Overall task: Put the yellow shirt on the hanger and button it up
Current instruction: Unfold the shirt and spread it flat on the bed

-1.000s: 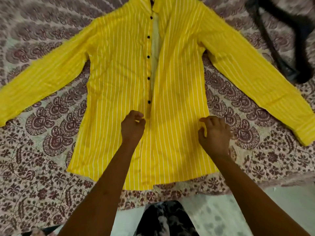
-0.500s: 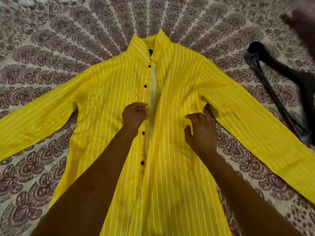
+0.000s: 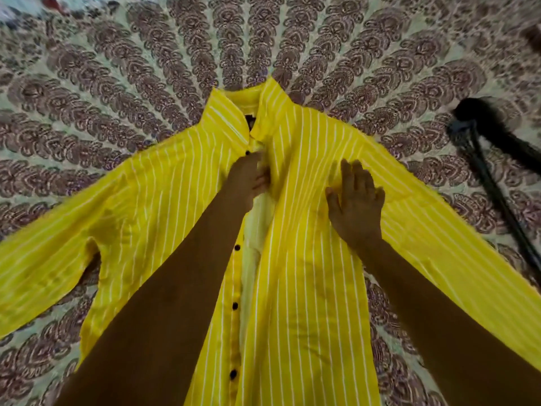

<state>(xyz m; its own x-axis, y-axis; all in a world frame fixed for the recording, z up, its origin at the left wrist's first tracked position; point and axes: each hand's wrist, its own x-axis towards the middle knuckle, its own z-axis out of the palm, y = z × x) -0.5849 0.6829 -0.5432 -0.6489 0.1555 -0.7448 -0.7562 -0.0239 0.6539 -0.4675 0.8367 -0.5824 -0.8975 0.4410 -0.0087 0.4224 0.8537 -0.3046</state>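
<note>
Patterned bedspread (image 3: 123,83): woven paisley print, matte. Yellow shirt (image 3: 307,259) lies flat on it, front up, placket unbuttoned, thin white stripes, soft cotton look. Black hanger (image 3: 497,183) well apart at right, blurred, untouched. Both hands have climbed from hem to chest within last second; likely opening front for hanger. Right hand (image 3: 355,206) flat, fingers spread, pressing right panel. Left hand (image 3: 248,177) curled, pinching placket edge near top black button (image 3: 247,152).

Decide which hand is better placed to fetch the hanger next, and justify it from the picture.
Right. The black hanger lies off to the shirt's right, nearer the right hand, which rests flat and free. The left hand grips the yellow shirt at its placket.
</note>
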